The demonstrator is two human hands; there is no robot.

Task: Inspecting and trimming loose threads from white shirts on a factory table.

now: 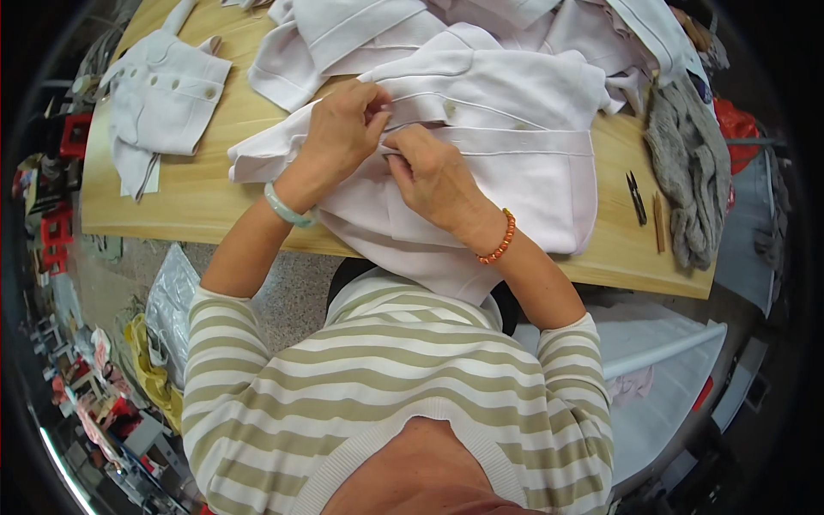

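A pale pink knit jacket (528, 94) lies spread before me, its lower part hanging over the table's near edge toward my lap. My left hand (343, 124), with a pale green bangle above it, is closed in a pinch just over the jacket's front band; whatever is between the fingertips is too small to make out. Close by on the right, my right hand (433, 176) wears an orange bead bracelet and pinches the jacket's front edge between thumb and forefinger. A button (450, 109) shows on the cloth just beyond the hands.
Similar pale garments (360, 34) are heaped at the table's far side. A small buttoned jacket (167, 90) lies at the left. Black thread snips (636, 199), a brown stick-like tool (659, 221) and a grey knit piece (687, 172) lie along the right of the wooden table (206, 202).
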